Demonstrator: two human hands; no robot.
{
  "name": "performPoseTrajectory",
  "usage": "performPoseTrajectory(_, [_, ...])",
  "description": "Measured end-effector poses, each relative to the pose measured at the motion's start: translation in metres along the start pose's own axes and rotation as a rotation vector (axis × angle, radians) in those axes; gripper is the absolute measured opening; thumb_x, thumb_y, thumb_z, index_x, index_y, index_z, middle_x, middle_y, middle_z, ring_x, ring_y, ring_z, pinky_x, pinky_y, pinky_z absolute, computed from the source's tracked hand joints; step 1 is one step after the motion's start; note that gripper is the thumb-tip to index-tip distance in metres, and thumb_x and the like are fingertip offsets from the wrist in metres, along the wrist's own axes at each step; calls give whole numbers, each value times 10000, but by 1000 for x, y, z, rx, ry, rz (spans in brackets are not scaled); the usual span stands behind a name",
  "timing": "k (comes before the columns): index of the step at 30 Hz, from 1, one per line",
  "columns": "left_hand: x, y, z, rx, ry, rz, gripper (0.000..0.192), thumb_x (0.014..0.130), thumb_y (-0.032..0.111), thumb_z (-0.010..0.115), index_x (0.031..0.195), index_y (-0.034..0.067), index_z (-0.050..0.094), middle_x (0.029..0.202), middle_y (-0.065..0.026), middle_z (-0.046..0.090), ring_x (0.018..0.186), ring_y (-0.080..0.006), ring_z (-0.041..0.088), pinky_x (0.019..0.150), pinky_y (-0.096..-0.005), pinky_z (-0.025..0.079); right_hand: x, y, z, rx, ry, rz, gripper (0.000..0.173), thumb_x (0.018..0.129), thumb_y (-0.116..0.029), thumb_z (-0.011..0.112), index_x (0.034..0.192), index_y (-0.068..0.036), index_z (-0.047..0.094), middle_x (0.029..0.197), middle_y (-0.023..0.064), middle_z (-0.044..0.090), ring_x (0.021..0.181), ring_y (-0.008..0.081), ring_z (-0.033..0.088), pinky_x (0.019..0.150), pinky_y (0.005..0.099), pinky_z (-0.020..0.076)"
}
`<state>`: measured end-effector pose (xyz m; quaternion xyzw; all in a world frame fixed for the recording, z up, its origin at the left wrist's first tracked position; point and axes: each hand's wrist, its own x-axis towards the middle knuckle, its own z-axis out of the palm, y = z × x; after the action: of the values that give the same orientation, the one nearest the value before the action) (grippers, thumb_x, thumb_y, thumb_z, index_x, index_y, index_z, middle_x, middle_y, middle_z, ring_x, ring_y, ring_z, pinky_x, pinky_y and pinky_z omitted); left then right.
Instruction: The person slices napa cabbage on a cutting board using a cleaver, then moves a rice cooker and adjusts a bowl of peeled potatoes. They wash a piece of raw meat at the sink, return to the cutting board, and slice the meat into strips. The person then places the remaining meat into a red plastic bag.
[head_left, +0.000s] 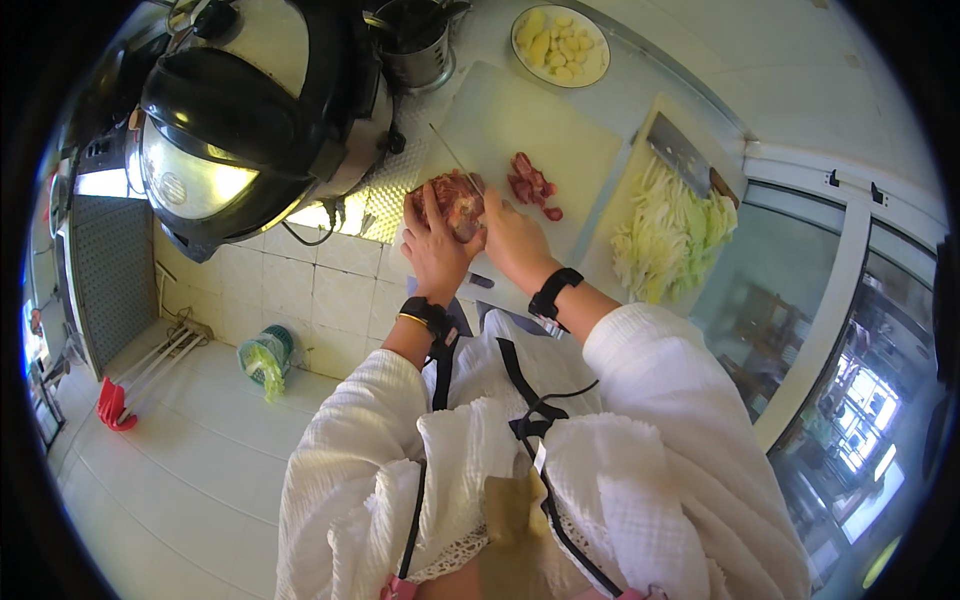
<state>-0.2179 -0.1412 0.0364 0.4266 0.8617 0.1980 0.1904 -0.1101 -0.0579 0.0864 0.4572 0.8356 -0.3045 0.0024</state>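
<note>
A chunk of raw red meat (456, 199) lies on the near left part of a pale cutting board (517, 105). My left hand (436, 244) is spread over it, fingers on its top and thumb on its near side, pressing it down. In my right hand (514, 234) is a knife (452, 155), its handle hidden in my fist. The thin blade points away and to the left, with its edge against the right side of the meat. Several cut meat pieces (531, 182) sit in a small pile to the right, apart from the chunk.
Shredded cabbage (667, 232) and a cleaver (686, 154) rest on a second board at right. A plate (517, 46) of peeled garlic stands behind. An electric pressure cooker (232, 127) and a metal utensil holder (415, 64) stand at left. Below is a green waste basket (247, 351).
</note>
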Motion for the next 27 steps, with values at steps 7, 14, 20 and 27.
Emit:
performPoseTrajectory(7, [0,8,-6,38,-47,-71,1156,603,427,856,1538,177,224,1529,-224,228,1102,-449,490,937,-533,388,-22,-1,-17,-19,-169,193,414,822,-56,596,1193,15,427,904,258,653,802,439,656,662,514,531])
performPoseTrajectory(14, [-1,-1,-1,-38,-10,-2,1176,593,492,854,1536,177,227,1527,-218,231,1108,-441,498,936,-533,377,28,3,-1,34,-45,61,376,845,-35,544,1197,14,421,914,262,660,798,442,658,665,512,534])
performPoseTrajectory(20, [1,10,-13,-37,-154,-116,1209,595,502,862,1545,195,180,1536,-219,182,1317,-465,355,1012,-591,322,33,-12,-13,28,-20,63,366,861,-58,533,1200,15,416,880,266,658,793,439,660,655,525,530])
performPoseTrajectory(27, [-5,2,-2,-7,-24,-22,1154,616,510,831,1542,194,218,1539,-215,210,1107,-447,484,937,-547,373,-17,8,3,-37,-5,25,378,842,-59,558,1187,-15,410,901,245,661,793,439,667,670,524,538])
